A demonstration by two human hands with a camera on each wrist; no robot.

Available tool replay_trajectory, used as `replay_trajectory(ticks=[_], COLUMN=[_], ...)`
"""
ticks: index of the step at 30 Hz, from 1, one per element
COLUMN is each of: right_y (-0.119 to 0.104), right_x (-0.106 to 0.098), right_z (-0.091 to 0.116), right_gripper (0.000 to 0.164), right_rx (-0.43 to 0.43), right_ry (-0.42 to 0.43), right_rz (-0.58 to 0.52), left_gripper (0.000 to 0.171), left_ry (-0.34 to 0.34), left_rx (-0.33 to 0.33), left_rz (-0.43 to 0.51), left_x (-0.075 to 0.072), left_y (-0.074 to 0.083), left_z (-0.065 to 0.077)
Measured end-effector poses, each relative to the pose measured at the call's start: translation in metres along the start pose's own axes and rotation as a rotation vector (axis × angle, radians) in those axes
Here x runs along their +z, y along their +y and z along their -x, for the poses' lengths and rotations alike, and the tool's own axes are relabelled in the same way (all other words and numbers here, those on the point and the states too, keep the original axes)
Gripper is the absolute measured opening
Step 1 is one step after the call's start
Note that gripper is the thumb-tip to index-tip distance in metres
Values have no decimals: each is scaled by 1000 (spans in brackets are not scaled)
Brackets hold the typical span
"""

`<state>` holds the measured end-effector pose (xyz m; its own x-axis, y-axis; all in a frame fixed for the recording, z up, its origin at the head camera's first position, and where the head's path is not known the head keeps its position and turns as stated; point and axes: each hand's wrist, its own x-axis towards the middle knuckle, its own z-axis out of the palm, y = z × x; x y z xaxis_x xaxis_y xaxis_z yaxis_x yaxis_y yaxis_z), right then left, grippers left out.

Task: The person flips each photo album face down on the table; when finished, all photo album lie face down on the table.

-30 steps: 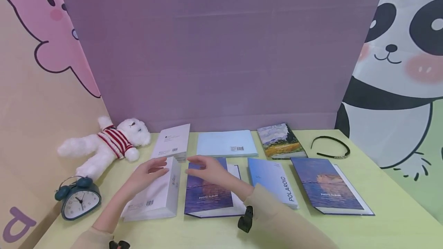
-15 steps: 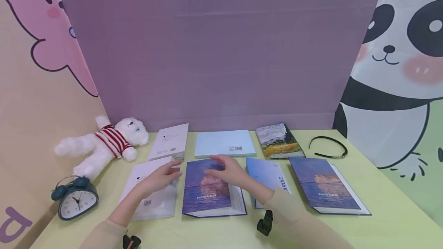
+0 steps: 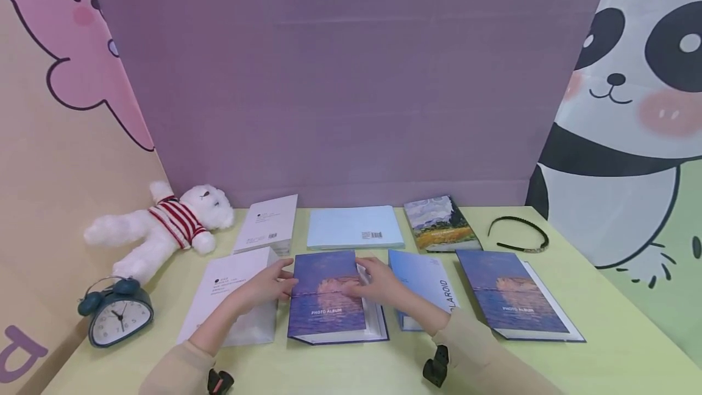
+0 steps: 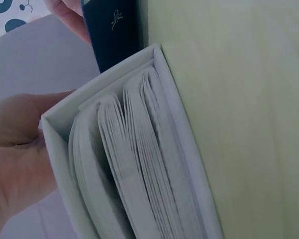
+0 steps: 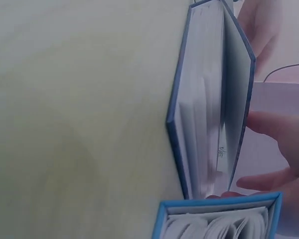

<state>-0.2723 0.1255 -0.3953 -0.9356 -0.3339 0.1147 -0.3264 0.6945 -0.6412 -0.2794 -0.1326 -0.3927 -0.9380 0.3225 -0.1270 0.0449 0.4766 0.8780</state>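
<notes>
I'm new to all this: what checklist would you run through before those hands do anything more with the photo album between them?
1. Left hand at the photo album: ok, fingertips at its left edge.
2. Right hand in place: ok, at the right side, thumb over the cover.
3. Cover lying flat: not ok, the right wrist view shows it raised off the pages.
4. Firm hold: cannot tell, pressure doesn't show.
5. Roomy sides: not ok, the white book lies close on the left, the POLAROID book on the right.
6. Alarm clock out of the way: ok, beyond the white book.
</notes>
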Motion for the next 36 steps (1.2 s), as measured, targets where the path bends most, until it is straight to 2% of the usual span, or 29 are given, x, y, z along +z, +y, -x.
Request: replay_trajectory(ticks=[7,10,18,23,29,32,36], right_y=[3,3,2,1,1,0,-3], right_x=[0,1,2,4,4,5,7], right_z=[2,1,-3,-3,-5,-6,-9], right_gripper=[71,68,63,64,62,62,65], right_rx=[17,-4,-5,18,-9,-13,5], right_ry=[-52,-62,-102,-114,-97,-72,-48], right_rz=[22,48,79,64,43,3,-76], left_gripper=[65,69,46,52,56,58,62], left_ry=[-30,-38,-107,-122,-151,-155,-176], left_rx=[-22,-42,-49,-63,-24,-9,3], left_rz=[-88,-78,72,152,292,354,379], left_x=[10,13,11,7,0,-5,-10], left_y=[2,3,4,3,3,4,7], left_z=[-1,0,-2,-3,-4,-4,-3])
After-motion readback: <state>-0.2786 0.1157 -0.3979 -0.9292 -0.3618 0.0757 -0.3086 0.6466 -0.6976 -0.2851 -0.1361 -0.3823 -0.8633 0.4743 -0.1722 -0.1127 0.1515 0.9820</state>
